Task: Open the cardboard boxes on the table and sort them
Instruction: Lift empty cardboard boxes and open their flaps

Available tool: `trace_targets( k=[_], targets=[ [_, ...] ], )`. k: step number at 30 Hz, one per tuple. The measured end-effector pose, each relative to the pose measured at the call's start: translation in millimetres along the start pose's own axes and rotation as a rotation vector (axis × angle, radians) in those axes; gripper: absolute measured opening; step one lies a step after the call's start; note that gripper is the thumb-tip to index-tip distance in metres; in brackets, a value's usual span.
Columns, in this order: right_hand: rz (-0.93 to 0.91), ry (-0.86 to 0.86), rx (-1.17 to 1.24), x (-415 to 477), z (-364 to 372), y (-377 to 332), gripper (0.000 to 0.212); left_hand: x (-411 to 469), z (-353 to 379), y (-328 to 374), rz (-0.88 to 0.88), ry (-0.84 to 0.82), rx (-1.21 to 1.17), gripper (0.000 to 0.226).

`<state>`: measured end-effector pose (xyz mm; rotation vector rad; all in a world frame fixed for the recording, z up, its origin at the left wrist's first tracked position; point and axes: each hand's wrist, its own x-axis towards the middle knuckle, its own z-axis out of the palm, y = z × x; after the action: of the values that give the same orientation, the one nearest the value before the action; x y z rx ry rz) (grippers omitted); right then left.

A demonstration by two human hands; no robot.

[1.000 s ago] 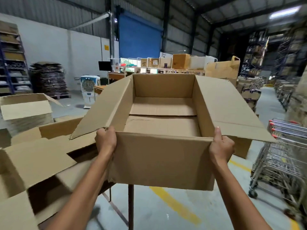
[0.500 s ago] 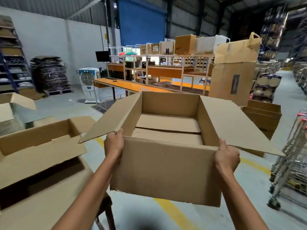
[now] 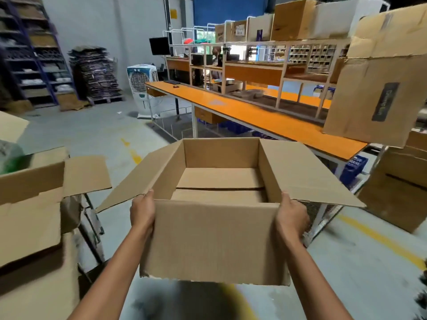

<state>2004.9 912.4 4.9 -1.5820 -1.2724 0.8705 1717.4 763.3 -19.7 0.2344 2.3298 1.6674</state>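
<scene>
A warehouse with a grey concrete floor (image 3: 111, 135) spreads around the person. Far off to the left of the hands stand blue shelves (image 3: 34, 65) and a dark stack of flattened cardboard (image 3: 94, 72). Just left of the left forearm sits another open box (image 3: 30, 204), its flaps spread, on a metal stand. Beyond the left hand, well apart, is a white air cooler (image 3: 141, 82).

The left hand (image 3: 142, 211) grips the near left corner of the cardboard box (image 3: 212, 241), thumb at the top edge and fingers curled round the side. The box is held up in the air in front of the person, upright, with its top open and both side flaps splayed outward; nothing lies inside. The right hand (image 3: 292, 215) grips the near right corner in the same way.

Past the far side of the held box runs a long orange table (image 3: 265, 118) with racks behind it. Up and to the right of the right hand a tall brown box (image 3: 374, 95) with a dark label stands on other boxes.
</scene>
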Motion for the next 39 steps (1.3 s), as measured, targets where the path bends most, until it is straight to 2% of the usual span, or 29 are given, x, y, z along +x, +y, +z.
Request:
trace_targets(
  k=[2, 7, 13, 20, 32, 39],
  targets=[
    [0.009, -0.037, -0.020, 22, 36, -4, 0.051, 32, 16, -3, -0.020, 0.024, 0.008, 0.035],
    [-0.009, -0.127, -0.098, 78, 146, -15, 0.051, 132, 59, -12, -0.053, 0.098, 0.018, 0.057],
    [-0.017, -0.154, -0.153, 141, 295, -44, 0.051, 270, 108, -9, -0.125, 0.134, 0.040, 0.042],
    [-0.021, -0.201, -0.183, 207, 433, -96, 0.050, 395, 147, 2, -0.244, 0.220, 0.026, 0.043],
    [-0.105, -0.417, -0.211, 340, 709, -154, 0.050, 622, 230, 16, -0.310, 0.423, -0.010, 0.047],
    [-0.195, -0.582, -0.244, 414, 868, -221, 0.052, 736, 269, 60, -0.394, 0.562, -0.068, 0.043]
  ],
)
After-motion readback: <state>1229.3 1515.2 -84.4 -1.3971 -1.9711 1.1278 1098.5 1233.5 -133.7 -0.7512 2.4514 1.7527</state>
